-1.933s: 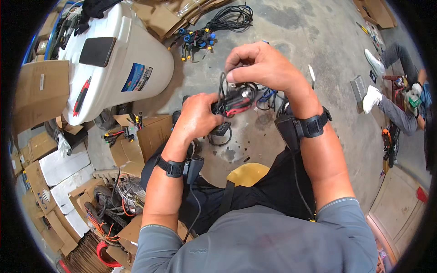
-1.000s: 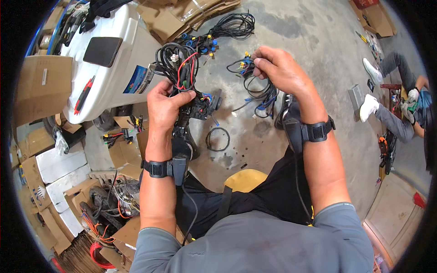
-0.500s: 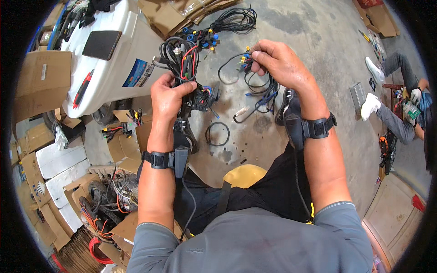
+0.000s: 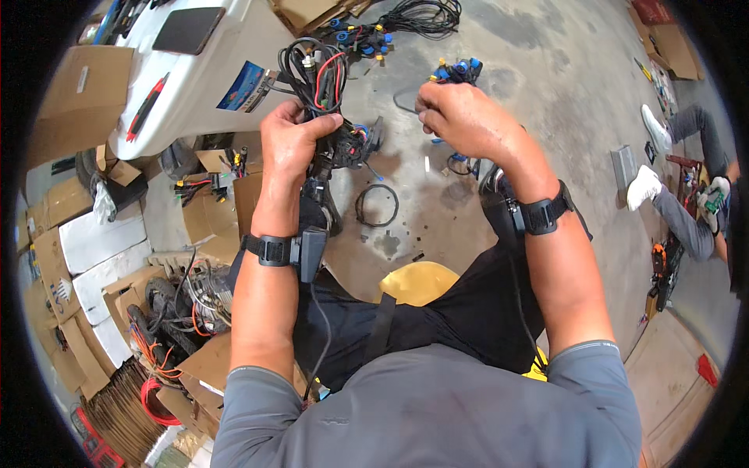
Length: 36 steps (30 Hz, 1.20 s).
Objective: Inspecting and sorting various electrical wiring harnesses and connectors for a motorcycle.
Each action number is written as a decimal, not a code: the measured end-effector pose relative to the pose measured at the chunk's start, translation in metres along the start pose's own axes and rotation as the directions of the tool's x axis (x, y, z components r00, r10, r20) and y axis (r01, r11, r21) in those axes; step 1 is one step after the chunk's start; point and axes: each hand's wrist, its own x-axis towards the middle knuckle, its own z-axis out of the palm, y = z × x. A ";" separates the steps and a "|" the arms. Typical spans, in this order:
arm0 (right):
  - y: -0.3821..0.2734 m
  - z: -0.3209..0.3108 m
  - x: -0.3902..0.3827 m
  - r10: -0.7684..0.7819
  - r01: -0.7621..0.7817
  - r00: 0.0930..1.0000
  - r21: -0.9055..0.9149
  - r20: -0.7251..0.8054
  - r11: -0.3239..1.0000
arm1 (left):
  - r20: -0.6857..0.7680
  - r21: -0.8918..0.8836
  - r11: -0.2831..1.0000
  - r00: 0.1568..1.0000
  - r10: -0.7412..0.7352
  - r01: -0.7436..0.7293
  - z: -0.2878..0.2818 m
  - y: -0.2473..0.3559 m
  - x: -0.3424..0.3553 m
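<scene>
My left hand [image 4: 292, 144] is closed around a looped wiring harness [image 4: 316, 66] of black cables with a red wire. Below its thumb hangs a clump of dark connectors and coloured wires [image 4: 359, 144]. Over to the right, my right hand [image 4: 468, 117] has its fingers curled on a bundle of black cables, mostly hidden by the hand. Blue and yellow connectors [image 4: 459, 70] show just beyond its knuckles, and a short cable loop [image 4: 462, 165] shows below it. A black cable ring [image 4: 377, 206] lies on the floor between my arms.
More coiled black cables [image 4: 425, 17] with blue connectors lie on the floor ahead. At left a white plastic surface [image 4: 211, 54] carries a phone [image 4: 189, 31] and a red-black tool [image 4: 147, 108]. Cardboard boxes [image 4: 82, 101] stand at left. Another person's legs [image 4: 686, 226] are at right.
My right hand has turned over and moved slightly lower. The cables that hung below it now mostly sit behind the hand, with connectors bunched beyond it. My left hand keeps its hold on the harness.
</scene>
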 end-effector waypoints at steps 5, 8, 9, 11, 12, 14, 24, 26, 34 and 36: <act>-0.007 0.014 -0.006 -0.010 0.009 1.000 -0.052 -0.006 0.999 | -0.004 -0.132 0.990 0.999 -0.051 0.050 -0.011 -0.001 -0.005; -0.014 0.012 -0.005 -0.007 0.009 0.998 0.026 -0.063 1.000 | 0.019 -0.212 0.977 0.999 -0.035 0.039 -0.011 -0.001 -0.008; -0.017 0.011 -0.004 -0.015 0.024 0.996 0.103 -0.088 0.994 | 0.014 -0.231 0.973 1.000 -0.013 0.016 -0.008 -0.001 -0.009; -0.023 0.013 -0.003 -0.059 0.072 0.994 0.133 -0.095 0.989 | 0.029 -0.254 0.967 0.999 -0.028 0.035 -0.002 0.001 -0.010; -0.025 0.015 -0.002 -0.098 0.113 0.990 0.166 -0.100 0.980 | 0.049 -0.274 0.960 0.998 -0.048 0.060 0.002 0.001 -0.011; -0.030 0.021 -0.001 -0.121 0.126 0.992 0.160 -0.040 0.979 | 0.088 -0.253 0.965 0.995 -0.052 0.073 0.009 -0.002 -0.013; -0.035 0.020 0.006 -0.014 0.011 1.000 0.238 0.009 0.971 | 0.266 -0.318 0.938 0.962 -0.053 0.140 0.019 0.006 -0.009; -0.037 0.014 0.006 0.015 -0.016 1.000 0.262 0.005 0.965 | 0.266 -0.278 0.954 0.963 -0.033 0.109 0.015 0.006 -0.005; -0.033 0.008 0.007 0.037 -0.033 0.999 0.378 -0.004 0.925 | 0.306 -0.383 0.911 0.952 -0.030 0.152 0.017 0.009 0.002; -0.028 0.012 0.008 0.037 -0.029 0.999 0.393 -0.013 0.919 | 0.301 -0.370 0.919 0.953 -0.022 0.138 0.017 0.007 0.004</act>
